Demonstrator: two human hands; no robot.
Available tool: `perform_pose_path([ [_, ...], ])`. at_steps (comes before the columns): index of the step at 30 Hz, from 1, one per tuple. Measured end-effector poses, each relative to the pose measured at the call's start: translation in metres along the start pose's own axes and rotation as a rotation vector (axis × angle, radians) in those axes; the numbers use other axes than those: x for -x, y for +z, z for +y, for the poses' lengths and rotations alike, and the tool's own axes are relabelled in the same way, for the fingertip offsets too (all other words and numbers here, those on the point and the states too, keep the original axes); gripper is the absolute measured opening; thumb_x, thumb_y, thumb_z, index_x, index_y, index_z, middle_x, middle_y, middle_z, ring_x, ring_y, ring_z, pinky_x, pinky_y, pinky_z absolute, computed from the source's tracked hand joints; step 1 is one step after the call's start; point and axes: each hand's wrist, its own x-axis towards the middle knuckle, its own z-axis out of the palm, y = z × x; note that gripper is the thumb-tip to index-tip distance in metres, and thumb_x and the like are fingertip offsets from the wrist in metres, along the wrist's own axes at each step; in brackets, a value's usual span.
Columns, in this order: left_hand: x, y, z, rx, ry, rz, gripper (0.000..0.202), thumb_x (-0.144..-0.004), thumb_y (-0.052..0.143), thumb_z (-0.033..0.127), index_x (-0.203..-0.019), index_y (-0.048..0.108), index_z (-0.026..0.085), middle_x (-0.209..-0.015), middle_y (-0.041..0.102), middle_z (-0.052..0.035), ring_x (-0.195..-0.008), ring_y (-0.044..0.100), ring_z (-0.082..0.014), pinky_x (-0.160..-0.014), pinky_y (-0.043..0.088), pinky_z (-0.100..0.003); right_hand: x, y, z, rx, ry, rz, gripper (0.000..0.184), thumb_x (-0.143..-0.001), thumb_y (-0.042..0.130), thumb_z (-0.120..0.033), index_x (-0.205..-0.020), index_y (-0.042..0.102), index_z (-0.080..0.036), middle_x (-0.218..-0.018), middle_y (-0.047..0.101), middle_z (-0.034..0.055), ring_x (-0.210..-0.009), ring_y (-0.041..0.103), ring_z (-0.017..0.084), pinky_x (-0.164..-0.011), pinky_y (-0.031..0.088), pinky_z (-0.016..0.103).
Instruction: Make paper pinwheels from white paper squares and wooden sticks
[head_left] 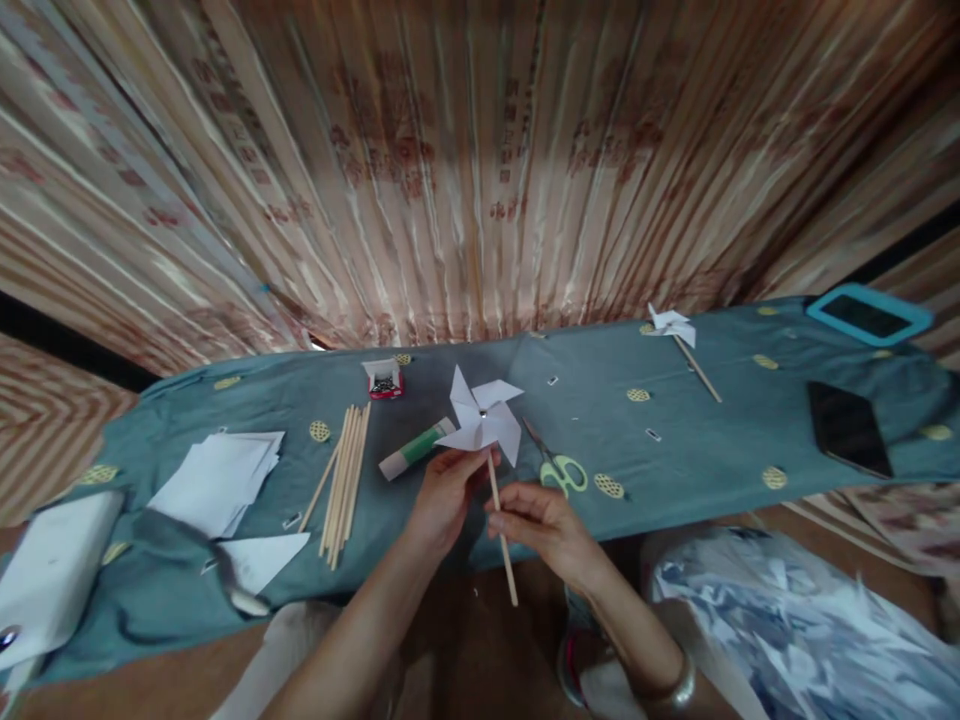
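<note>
A white paper pinwheel (pixel 487 430) on a thin wooden stick (pixel 507 565) is held up over the front edge of the table. My left hand (pixel 446 500) is closed just below the paper blades, at the stick's upper end; its fingertips are partly hidden behind the paper. Lower down, my right hand (pixel 544 525) pinches the stick between thumb and fingers. A pin head shows at the middle of the blades. Close to the hands lie a green and white glue stick (pixel 415 449) on the left and green-handled scissors (pixel 559 468) on the right.
On the cloth-covered table (pixel 585 420) lie several wooden sticks (pixel 346 490), a paper stack (pixel 217 480) and a red box of pins (pixel 385 380). Another pinwheel (pixel 675 328), a dark phone (pixel 847 428) and a blue-framed tablet (pixel 870 312) lie right. A plastic bag (pixel 787 630) stands below.
</note>
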Motion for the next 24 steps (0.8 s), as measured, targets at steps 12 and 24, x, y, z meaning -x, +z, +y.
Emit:
perform_pose_path([
  [12, 0.01, -0.004, -0.016, -0.168, -0.061, 0.007, 0.042, -0.043, 0.091, 0.037, -0.076, 0.078, 0.014, -0.07, 0.073, -0.0045, -0.067, 0.061, -0.013, -0.068, 0.046, -0.024, -0.005, -0.013, 0.0, -0.04, 0.003, 0.043, 0.039, -0.06, 0.082, -0.051, -0.073, 0.065, -0.018, -0.065, 0.066, -0.002, -0.059, 0.056, 0.009, -0.057, 0.043, 0.023],
  [24, 0.017, -0.016, -0.021, -0.15, -0.122, -0.044, 0.041, -0.043, 0.092, 0.037, -0.074, 0.077, 0.013, -0.066, 0.071, -0.0039, -0.063, 0.065, -0.0125, -0.066, 0.05, -0.022, -0.013, -0.052, -0.023, 0.1, -0.109, 0.402, 0.047, -0.063, 0.075, -0.063, -0.078, 0.073, -0.019, -0.074, 0.072, 0.002, -0.063, 0.058, 0.011, -0.06, 0.044, 0.023],
])
